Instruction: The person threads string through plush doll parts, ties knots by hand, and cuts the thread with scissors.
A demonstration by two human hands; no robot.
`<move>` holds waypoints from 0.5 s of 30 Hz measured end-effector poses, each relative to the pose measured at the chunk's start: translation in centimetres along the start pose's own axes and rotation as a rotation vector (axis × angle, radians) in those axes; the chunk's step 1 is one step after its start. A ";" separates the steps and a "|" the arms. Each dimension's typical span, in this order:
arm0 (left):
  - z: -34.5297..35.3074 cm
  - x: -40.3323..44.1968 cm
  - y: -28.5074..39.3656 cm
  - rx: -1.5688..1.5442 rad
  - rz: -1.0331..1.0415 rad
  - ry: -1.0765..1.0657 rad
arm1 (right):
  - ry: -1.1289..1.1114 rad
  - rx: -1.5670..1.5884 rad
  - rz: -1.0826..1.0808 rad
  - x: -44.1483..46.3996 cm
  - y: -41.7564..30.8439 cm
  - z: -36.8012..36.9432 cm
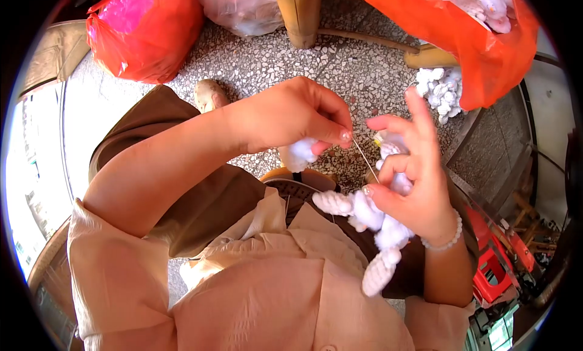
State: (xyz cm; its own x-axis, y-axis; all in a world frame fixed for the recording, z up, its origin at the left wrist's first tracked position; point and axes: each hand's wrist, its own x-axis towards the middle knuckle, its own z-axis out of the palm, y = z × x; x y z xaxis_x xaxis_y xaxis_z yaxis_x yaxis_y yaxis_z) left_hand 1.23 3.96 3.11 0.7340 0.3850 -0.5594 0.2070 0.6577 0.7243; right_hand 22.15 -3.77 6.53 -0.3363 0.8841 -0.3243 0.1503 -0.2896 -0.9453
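My left hand [297,115] is closed, thumb and forefinger pinching one end of a thin, taut, pale strand [365,161]; whether it is thread or a needle I cannot tell. The strand runs down to the pinched thumb and forefinger of my right hand [419,175], whose other fingers are raised. Beneath that hand, and partly hidden by it, is a white fluffy toy [367,212] with knitted-looking limbs, which it seems to hold. Another white fluffy piece [300,151] shows just below my left hand.
A red plastic bag [149,35] and a clear bag [243,10] stand on the speckled floor [261,65]. At the upper right, an orange bag [495,65] holds white and pink pieces, with a white bumpy bundle [442,92] below it. A red plastic object [492,278] lies right.
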 end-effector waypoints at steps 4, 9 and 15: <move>-0.3 -0.7 0.8 -0.009 -0.028 0.104 | -0.199 -0.732 -0.135 0.6 1.4 -2.6; -2.3 -1.6 1.8 0.131 0.021 0.350 | -0.054 -1.095 -0.144 0.7 1.7 -5.8; -5.7 -1.6 1.6 0.340 0.067 0.612 | 0.042 -1.393 0.297 -0.3 2.7 -12.4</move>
State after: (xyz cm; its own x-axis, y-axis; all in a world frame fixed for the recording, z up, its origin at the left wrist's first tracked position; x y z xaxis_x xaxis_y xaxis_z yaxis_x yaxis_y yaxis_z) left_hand -3.34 8.11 2.87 0.2773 0.7785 -0.5631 0.4381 0.4192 0.7952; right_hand 34.15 -0.24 4.53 -0.1069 0.8726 -0.4765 0.9939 0.1061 -0.0286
